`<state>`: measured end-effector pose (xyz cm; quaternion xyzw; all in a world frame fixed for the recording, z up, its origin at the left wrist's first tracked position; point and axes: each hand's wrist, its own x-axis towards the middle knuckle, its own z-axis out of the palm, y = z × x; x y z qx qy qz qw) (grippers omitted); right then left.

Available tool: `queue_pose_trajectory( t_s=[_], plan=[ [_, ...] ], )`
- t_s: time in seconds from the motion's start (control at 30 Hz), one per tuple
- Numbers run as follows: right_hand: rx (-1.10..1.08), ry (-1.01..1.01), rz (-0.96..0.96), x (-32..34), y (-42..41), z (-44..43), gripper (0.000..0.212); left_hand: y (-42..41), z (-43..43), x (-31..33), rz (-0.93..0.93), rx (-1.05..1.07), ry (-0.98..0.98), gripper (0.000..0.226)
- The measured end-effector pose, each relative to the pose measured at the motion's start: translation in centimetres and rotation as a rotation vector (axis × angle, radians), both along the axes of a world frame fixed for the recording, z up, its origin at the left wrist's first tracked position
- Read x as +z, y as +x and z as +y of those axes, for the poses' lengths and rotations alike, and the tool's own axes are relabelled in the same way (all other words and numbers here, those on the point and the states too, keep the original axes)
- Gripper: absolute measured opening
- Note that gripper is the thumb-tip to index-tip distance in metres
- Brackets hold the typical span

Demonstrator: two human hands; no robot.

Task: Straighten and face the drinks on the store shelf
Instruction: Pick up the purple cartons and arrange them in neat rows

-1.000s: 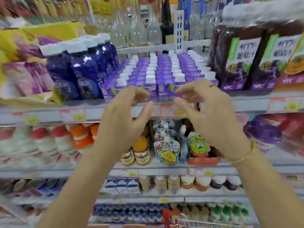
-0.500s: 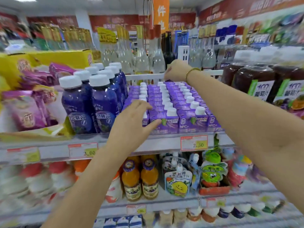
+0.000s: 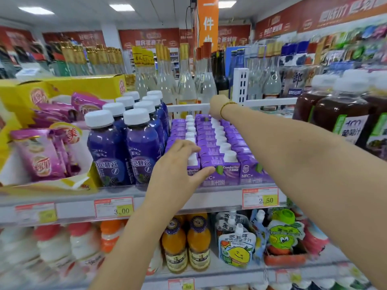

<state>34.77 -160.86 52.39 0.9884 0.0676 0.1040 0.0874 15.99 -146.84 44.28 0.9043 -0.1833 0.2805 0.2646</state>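
Rows of small purple juice cartons (image 3: 222,170) with white caps fill the middle of the upper shelf (image 3: 167,204), printed fronts facing out. My left hand (image 3: 178,164) holds the front-left carton, fingers bent over its top and thumb stretched across its front. My right hand (image 3: 215,104) reaches over the rows to the very back, by the white rear rail (image 3: 188,106). Its fingers drop behind the last cartons and are hidden.
Blue-purple bottles (image 3: 142,151) stand tight against the cartons' left side, with dark grape-juice bottles (image 3: 339,114) on the right. A yellow snack box (image 3: 62,86) sits far left. Orange bottles (image 3: 199,241) and drink pouches (image 3: 236,248) fill the shelf below. Glass bottles stand behind the rail.
Both hands hovered before the front cartons a second ago. My right hand has since reached to the back of the rows, my left hand has settled on the front-left carton, and my view rose.
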Motion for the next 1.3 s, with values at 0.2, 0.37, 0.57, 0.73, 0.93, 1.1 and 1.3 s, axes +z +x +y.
queue_pose_trajectory(
  t_s=[0.2,0.37,0.57,0.73,0.93,1.1,1.3],
  plan=[
    [0.062,-0.068,-0.268,3.8,-2.6,-1.2,0.025,-0.3,0.0,0.6,0.06,0.017,0.031,0.056],
    [0.198,-0.255,-0.481,4.9,-9.0,-2.5,0.027,-1.1,-0.2,1.2,0.171,-0.023,-0.284,0.051],
    [0.428,-0.237,-0.704,1.1,-20.1,-4.5,0.013,-4.2,-1.9,2.8,0.307,-0.13,-0.93,0.034],
    [0.546,-0.035,-0.63,-2.5,-25.0,-6.5,0.017,-6.4,-4.1,2.5,0.548,-0.332,-0.964,0.054],
    [0.698,0.288,-0.339,-4.3,-26.5,-9.6,0.038,-8.3,-5.1,0.3,0.637,-0.415,-1.01,0.036],
    [0.602,0.91,0.055,-6.1,-26.9,-11.1,0.039,-9.3,-4.4,-0.7,0.732,-0.506,-0.876,0.032],
    [0.448,1.502,0.469,-8.3,-27.4,-10.5,0.03,-9.2,-3.5,-2.2,0.684,-0.656,-0.922,0.049]
  ],
)
